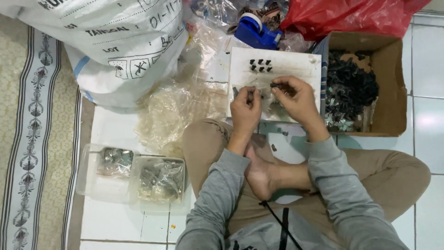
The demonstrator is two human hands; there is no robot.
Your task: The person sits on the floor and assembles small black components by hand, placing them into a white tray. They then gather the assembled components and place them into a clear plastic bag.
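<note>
Evidently the work in hand was the fitting together of small parts, one at a time, and it looked to be early in the batch. The person sat cross-legged on the floor [115, 129] and held both hands over a white board [296, 65]. The left hand [245, 109] was closed, pinching a small grey piece [250, 94] between thumb and fingertips. The right hand [296, 98] was closed too, gripping a small black part [275, 85] by its end — the two pieces were near each other but apart, just above the board. Six finished black pieces [261, 65] stood in two short rows near the board's far edge. My judgement was that the next move called for lining the black part up with the grey one and pressing them together, with care over the small size.

Around them, an open cardboard box [393, 92] just right of the board held a heap of loose black and pale parts. A blue tape dispenser [256, 32] and a red plastic bag [342, 16] lay beyond the board. A big white sack [115, 46] stood to the left, with crumpled clear bags [171, 115] beside it. Two clear plastic tubs [138, 178] with bagged parts sat on the white tiles — next to a patterned rug [32, 139].
</note>
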